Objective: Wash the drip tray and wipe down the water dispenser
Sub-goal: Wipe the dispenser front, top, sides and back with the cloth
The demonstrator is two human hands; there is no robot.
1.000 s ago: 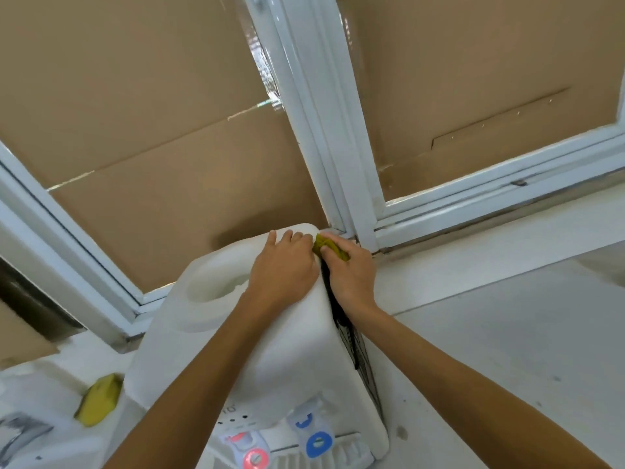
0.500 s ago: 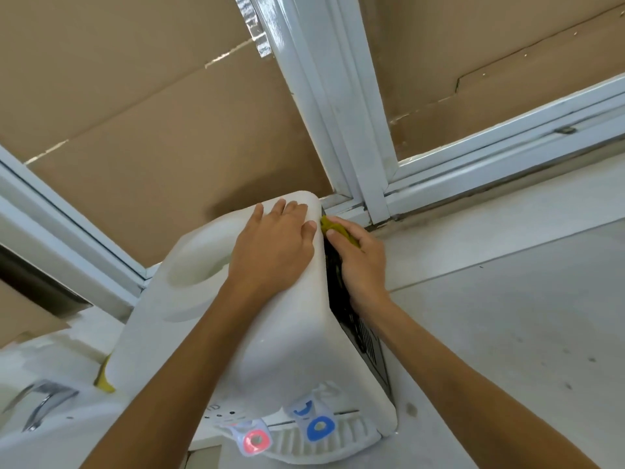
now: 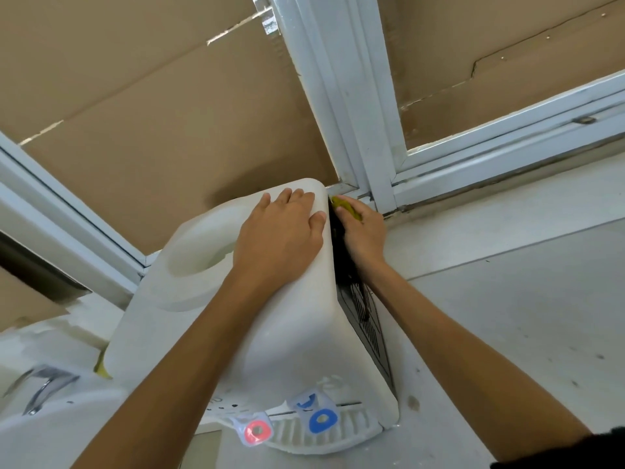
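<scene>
A white tabletop water dispenser (image 3: 291, 340) stands on the counter, seen from above, with a round bottle well in its top. My left hand (image 3: 280, 238) lies flat on its top near the back right corner. My right hand (image 3: 363, 231) presses a yellow-green cloth (image 3: 345, 205) against the dispenser's black grilled right side (image 3: 368, 330), up by the back corner. At the front, a red tap (image 3: 257, 431) and a blue tap (image 3: 321, 418) hang over the white slotted drip tray (image 3: 318, 438).
White window frames (image 3: 355, 106) backed with brown cardboard stand right behind the dispenser. A metal faucet (image 3: 44, 390) shows at the lower left, and a yellow thing (image 3: 100, 368) peeks out at the dispenser's left. Pale counter (image 3: 507, 326) spreads to the right.
My view has shifted, so the dispenser's front and drip tray show more fully. Both hands stay at the back right corner, the right one still pressing the cloth on the side.
</scene>
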